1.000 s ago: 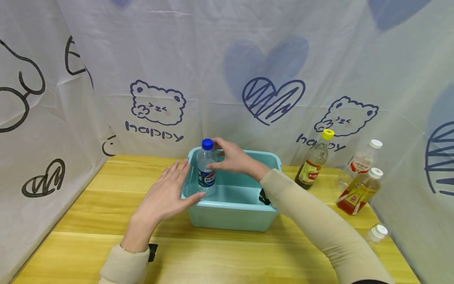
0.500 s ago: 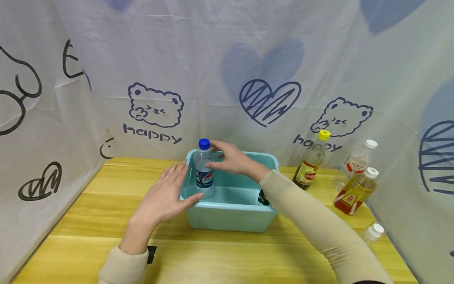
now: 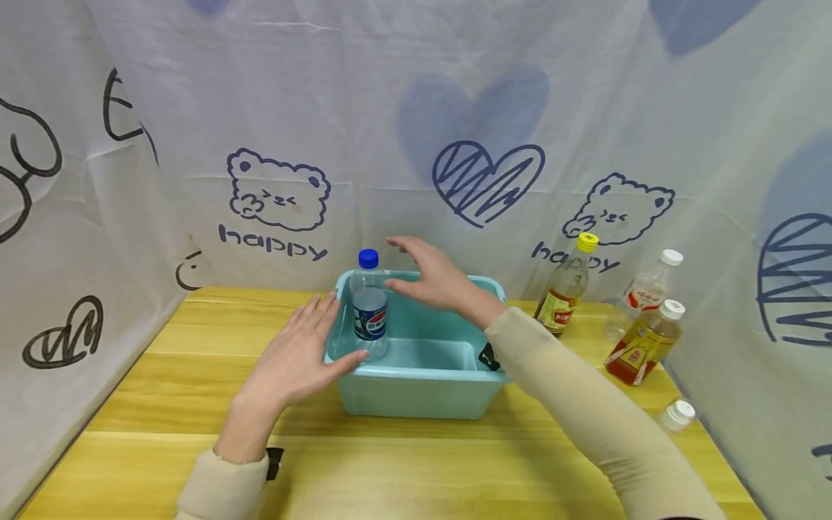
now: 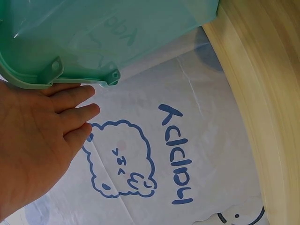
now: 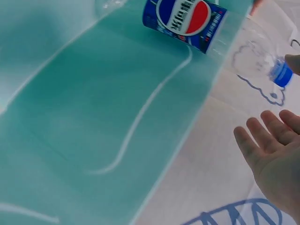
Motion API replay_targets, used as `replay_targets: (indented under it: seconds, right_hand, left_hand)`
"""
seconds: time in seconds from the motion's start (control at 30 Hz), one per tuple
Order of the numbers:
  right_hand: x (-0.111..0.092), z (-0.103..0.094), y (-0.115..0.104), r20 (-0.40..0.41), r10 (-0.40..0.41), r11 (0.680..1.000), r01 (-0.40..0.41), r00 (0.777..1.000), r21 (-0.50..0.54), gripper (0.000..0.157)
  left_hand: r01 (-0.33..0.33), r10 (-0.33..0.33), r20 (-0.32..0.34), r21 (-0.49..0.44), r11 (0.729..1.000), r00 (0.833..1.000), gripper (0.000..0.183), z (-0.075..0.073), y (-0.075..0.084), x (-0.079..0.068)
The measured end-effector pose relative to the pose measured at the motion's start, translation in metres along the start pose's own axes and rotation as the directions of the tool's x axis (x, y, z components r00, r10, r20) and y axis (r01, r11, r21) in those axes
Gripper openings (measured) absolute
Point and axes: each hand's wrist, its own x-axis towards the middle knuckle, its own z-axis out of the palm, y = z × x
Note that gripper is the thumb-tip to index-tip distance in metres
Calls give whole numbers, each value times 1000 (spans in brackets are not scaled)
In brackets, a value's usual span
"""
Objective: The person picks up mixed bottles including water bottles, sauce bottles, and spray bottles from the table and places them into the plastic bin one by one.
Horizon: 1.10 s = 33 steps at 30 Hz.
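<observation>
A clear plastic bottle (image 3: 370,323) with a blue cap and a blue Pepsi label stands upright at the left end of a teal plastic bin (image 3: 416,397). In the head view my left hand (image 3: 292,365) lies against the bin's left side, fingers straight and thumb over the front rim. The left wrist view shows the fingers of that hand (image 4: 42,136) at the rim. Above the bin's back rim, just right of the bottle, my right hand (image 3: 435,278) is spread and holds nothing. In the right wrist view a gap separates its fingers (image 5: 267,136) from the bottle (image 5: 183,18).
On the right side of the wooden table (image 3: 416,469) stand a yellow-capped bottle of dark liquid (image 3: 560,303), a clear white-capped bottle (image 3: 643,292), a bottle of amber liquid (image 3: 643,347) and a small white-capped bottle (image 3: 678,414). A printed cloth (image 3: 390,130) hangs behind.
My right hand has let go of the bottle and moved up and slightly right of it. The bottle stays in the bin. My left hand keeps its place at the bin's side.
</observation>
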Motion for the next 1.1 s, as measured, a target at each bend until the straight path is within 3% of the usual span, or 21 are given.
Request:
replay_targets:
  seconds: [0.43,0.77,1.1]
  right_hand:
    - [-22,-39,-5,-163,-61,997,51,985,-65,72]
    - [-45,-64,-7,-327,-170,982,133,930,-133,70]
    - [-81,-65,5,-438,-196,976,134,877,-169,70]
  left_hand:
    - [4,-5,-2,-15,1000,1000,108,0,1,0]
    - [19,-19,3,-18,1000,1000,109,-1,1,-1]
    - [13,-13,2,-16,1000,1000,109,-1,3,-1]
